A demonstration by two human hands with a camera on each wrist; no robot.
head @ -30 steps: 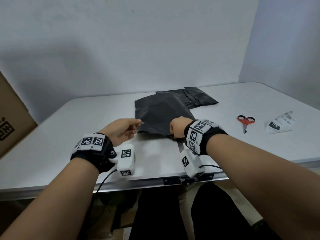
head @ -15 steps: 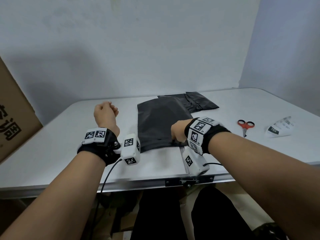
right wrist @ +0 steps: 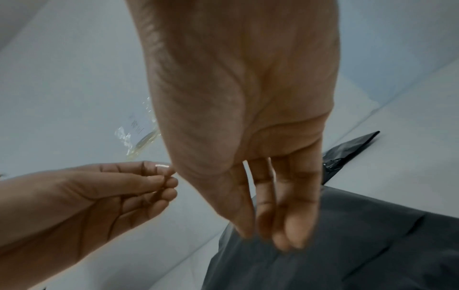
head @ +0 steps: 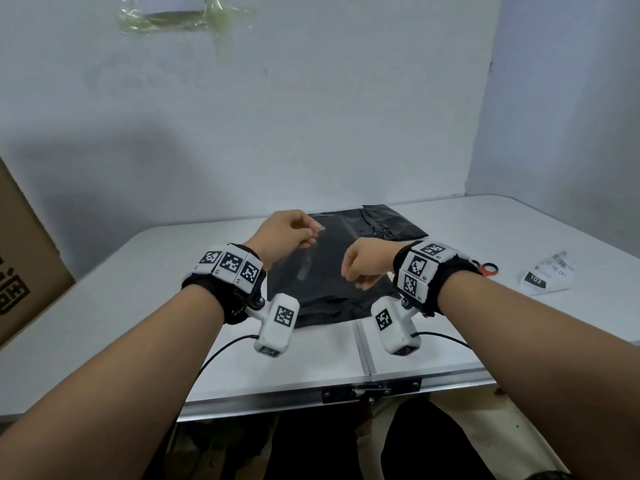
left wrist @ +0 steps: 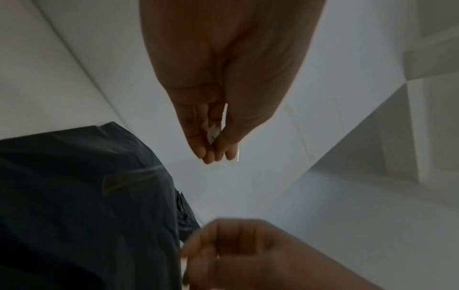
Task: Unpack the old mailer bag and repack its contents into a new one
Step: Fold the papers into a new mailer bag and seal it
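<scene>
The left hand (head: 284,233) is raised above the worktop (head: 138,271), thumb and fingertips pinched on a thin clear strip (head: 308,263) that hangs down in front of the black mailer bag (head: 332,271). In the left wrist view the strip (left wrist: 215,133) shows as a small clear piece between the thumb and the fingers.

The right hand (head: 365,261) hovers over the bag just right of the strip; its fingers (right wrist: 285,215) point down loosely, near the bag's surface, and hold nothing.

The bag lies flat in the middle of the worktop, its near edge a little rumpled. A second black bag (head: 388,223) lies behind it, toward the far right.

Red-handled scissors (head: 486,270) show just past the right wrist, and a white printed label (head: 547,273) lies further right. A cardboard box (head: 24,261) stands at the left edge. Yellowed tape (head: 187,19) sticks to the wall above.
</scene>
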